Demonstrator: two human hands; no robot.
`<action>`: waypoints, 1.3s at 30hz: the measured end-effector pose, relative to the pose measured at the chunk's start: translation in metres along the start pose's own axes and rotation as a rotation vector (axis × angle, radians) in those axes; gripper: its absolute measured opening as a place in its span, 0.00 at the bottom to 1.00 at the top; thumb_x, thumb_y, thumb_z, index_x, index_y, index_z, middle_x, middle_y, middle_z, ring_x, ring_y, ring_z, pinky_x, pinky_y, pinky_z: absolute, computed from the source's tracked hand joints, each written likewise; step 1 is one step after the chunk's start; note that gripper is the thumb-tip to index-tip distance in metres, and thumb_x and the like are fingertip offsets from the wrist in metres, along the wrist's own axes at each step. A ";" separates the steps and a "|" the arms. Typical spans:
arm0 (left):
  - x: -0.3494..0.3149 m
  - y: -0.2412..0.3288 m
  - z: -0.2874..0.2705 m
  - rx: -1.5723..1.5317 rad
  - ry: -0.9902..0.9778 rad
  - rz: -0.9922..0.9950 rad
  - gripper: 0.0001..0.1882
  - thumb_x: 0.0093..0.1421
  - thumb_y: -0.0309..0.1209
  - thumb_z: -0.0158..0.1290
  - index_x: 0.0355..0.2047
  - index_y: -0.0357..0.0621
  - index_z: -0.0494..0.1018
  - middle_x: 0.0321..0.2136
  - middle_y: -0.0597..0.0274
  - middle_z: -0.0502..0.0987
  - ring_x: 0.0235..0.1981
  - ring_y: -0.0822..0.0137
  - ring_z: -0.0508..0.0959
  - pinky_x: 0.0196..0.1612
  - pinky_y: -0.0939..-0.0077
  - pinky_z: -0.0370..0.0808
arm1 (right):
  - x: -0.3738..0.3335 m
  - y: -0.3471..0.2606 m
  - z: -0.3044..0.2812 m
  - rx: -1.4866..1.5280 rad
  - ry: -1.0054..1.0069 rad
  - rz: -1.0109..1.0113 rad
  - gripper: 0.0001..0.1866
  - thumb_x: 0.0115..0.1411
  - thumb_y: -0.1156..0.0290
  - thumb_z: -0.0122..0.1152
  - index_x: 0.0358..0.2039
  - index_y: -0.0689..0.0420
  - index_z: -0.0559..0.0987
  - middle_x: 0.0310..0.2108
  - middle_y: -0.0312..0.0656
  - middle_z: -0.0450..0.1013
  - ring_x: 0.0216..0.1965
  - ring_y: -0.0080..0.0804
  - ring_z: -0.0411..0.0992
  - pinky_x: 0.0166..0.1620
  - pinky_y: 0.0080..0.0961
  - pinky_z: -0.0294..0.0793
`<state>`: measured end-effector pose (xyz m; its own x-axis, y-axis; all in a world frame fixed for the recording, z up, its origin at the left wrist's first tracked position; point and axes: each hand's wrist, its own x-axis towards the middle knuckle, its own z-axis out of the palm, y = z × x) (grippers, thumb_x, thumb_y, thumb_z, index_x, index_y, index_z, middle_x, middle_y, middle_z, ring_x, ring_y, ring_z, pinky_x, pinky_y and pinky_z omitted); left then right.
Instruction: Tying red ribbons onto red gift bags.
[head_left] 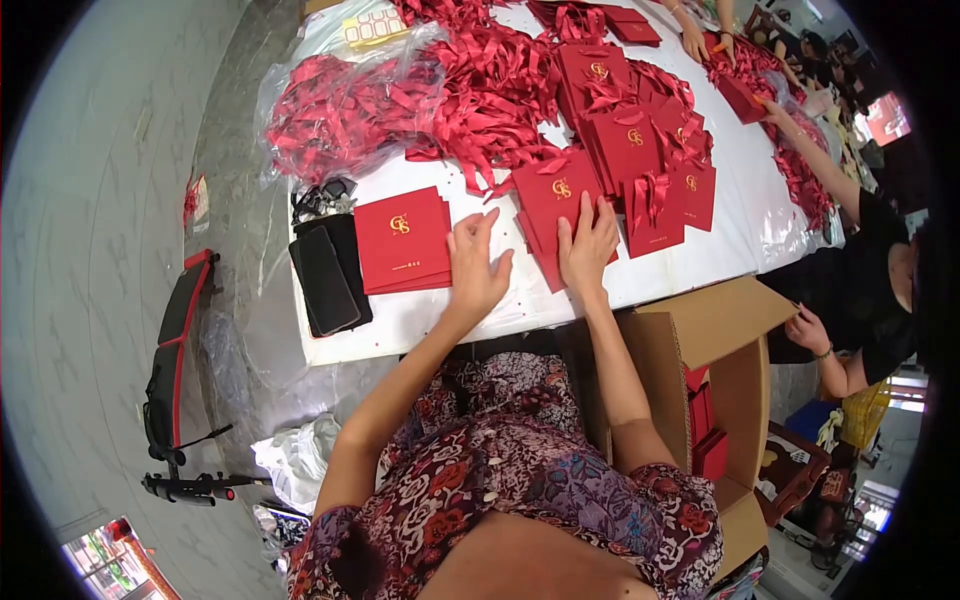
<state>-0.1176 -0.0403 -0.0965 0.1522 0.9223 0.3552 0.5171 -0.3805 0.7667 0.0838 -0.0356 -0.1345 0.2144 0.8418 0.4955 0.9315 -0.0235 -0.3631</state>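
Note:
My left hand (478,265) is open at the right edge of a small stack of flat red squares (400,250) with a gold emblem, its fingers apart and slightly bent. To the right, my right hand (588,245) lies with fingers stretched over a flat red gift bag (550,185), which rests on others fanned beneath it. Beyond it are piled more red gift bags (625,140), some with red ribbon handles. Loose red ribbons (490,90) form a heap at the far side of the white table (480,325).
A clear plastic bag of red ribbons (350,110) lies at the far left. Nearer is a black phone (325,280). An open cardboard box (725,320) with red items stands by my right arm. At the right, another person's hand (780,118) holds a red bag.

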 end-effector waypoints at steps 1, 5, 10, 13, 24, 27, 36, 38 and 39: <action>0.002 -0.001 -0.008 0.001 0.000 -0.003 0.35 0.53 0.25 0.61 0.62 0.42 0.64 0.52 0.42 0.64 0.52 0.45 0.65 0.57 0.54 0.64 | 0.004 0.001 0.003 -0.016 0.030 -0.018 0.31 0.66 0.59 0.55 0.66 0.59 0.63 0.64 0.60 0.56 0.65 0.59 0.53 0.65 0.54 0.52; 0.002 -0.009 -0.036 0.131 0.007 0.019 0.34 0.51 0.27 0.62 0.60 0.43 0.66 0.54 0.42 0.64 0.52 0.45 0.65 0.56 0.52 0.64 | 0.003 -0.005 -0.001 0.132 0.129 -0.007 0.28 0.66 0.61 0.56 0.63 0.59 0.66 0.62 0.58 0.58 0.65 0.58 0.53 0.65 0.53 0.50; -0.005 -0.019 -0.054 0.207 0.007 0.047 0.34 0.51 0.30 0.64 0.59 0.43 0.68 0.56 0.42 0.64 0.55 0.44 0.64 0.57 0.50 0.63 | -0.016 -0.033 -0.030 0.168 0.176 -0.071 0.14 0.61 0.71 0.60 0.48 0.56 0.78 0.50 0.48 0.69 0.53 0.45 0.66 0.56 0.44 0.59; -0.004 -0.017 -0.064 0.364 0.001 0.011 0.36 0.49 0.35 0.66 0.59 0.44 0.67 0.57 0.42 0.63 0.57 0.43 0.63 0.58 0.48 0.61 | -0.003 -0.055 -0.036 0.306 0.021 -0.211 0.13 0.59 0.74 0.60 0.46 0.56 0.79 0.44 0.45 0.73 0.47 0.44 0.70 0.52 0.40 0.64; -0.041 -0.033 -0.059 0.547 -0.121 0.025 0.48 0.47 0.47 0.68 0.64 0.37 0.63 0.63 0.36 0.61 0.64 0.41 0.60 0.60 0.44 0.57 | 0.041 -0.109 0.062 0.172 -0.319 -0.110 0.14 0.60 0.72 0.60 0.44 0.63 0.74 0.40 0.56 0.71 0.37 0.60 0.75 0.38 0.50 0.76; -0.052 -0.018 -0.059 0.560 -0.184 0.025 0.48 0.44 0.50 0.69 0.63 0.42 0.65 0.60 0.45 0.66 0.60 0.46 0.64 0.58 0.50 0.59 | 0.036 -0.105 0.067 0.149 -0.369 -0.067 0.10 0.60 0.70 0.60 0.38 0.62 0.74 0.37 0.55 0.73 0.36 0.59 0.75 0.37 0.49 0.75; -0.025 -0.012 -0.056 -0.179 -0.125 -0.213 0.27 0.61 0.35 0.60 0.58 0.38 0.69 0.44 0.51 0.78 0.38 0.61 0.77 0.42 0.68 0.74 | 0.019 -0.088 -0.011 1.526 -0.891 0.672 0.09 0.69 0.65 0.56 0.35 0.56 0.74 0.27 0.30 0.70 0.24 0.13 0.65 0.26 0.14 0.63; -0.021 -0.026 -0.045 -0.617 -0.082 -0.306 0.16 0.66 0.28 0.54 0.52 0.34 0.73 0.37 0.56 0.82 0.29 0.72 0.79 0.32 0.79 0.76 | 0.012 -0.092 -0.019 1.626 -0.926 0.721 0.08 0.69 0.66 0.56 0.36 0.56 0.74 0.28 0.30 0.71 0.24 0.13 0.65 0.26 0.14 0.63; -0.018 -0.021 -0.044 -0.621 -0.088 -0.308 0.16 0.66 0.28 0.54 0.52 0.34 0.73 0.37 0.56 0.82 0.29 0.72 0.79 0.32 0.79 0.76 | 0.007 -0.089 -0.020 1.692 -0.953 0.719 0.08 0.69 0.65 0.56 0.37 0.56 0.74 0.29 0.30 0.71 0.25 0.12 0.65 0.26 0.13 0.64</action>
<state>-0.1684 -0.0521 -0.0950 0.1570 0.9864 0.0485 -0.0257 -0.0450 0.9987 0.0087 -0.0389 -0.0829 -0.3676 0.8780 -0.3066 -0.4807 -0.4616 -0.7456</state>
